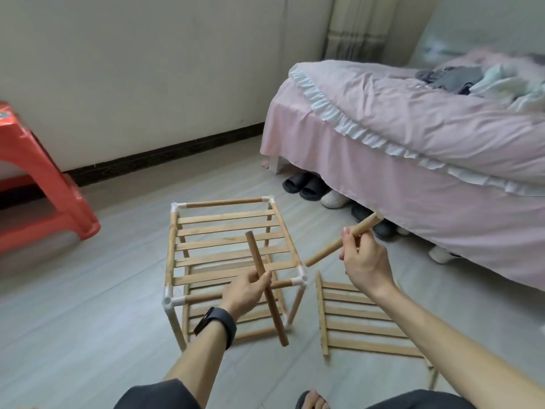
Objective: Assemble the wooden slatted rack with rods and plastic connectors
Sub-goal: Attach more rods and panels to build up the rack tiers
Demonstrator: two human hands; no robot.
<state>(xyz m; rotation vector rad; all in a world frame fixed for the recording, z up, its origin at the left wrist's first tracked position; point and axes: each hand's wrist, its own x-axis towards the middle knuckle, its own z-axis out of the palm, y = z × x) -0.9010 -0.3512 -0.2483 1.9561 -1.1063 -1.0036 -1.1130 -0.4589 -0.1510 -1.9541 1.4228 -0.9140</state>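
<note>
A two-tier wooden rack [227, 240] stands on the floor, its slatted top shelf framed by rods with white plastic corner connectors [301, 279]. My left hand [246, 292] grips a wooden rod [256, 255] that points steeply up over the near edge of the rack. To the right, my right hand [364, 261] holds a second rod [327, 250] slanting up toward the bed, its lower end close to the rack's near right corner. A loose slatted shelf panel [354, 320] lies flat on the floor under my right forearm.
A bed [427, 137] with a pink cover fills the right side, with slippers [306, 185] and shoes under its edge. A red plastic stool [35, 178] stands at the left by the wall. My knees and one foot show at the bottom edge.
</note>
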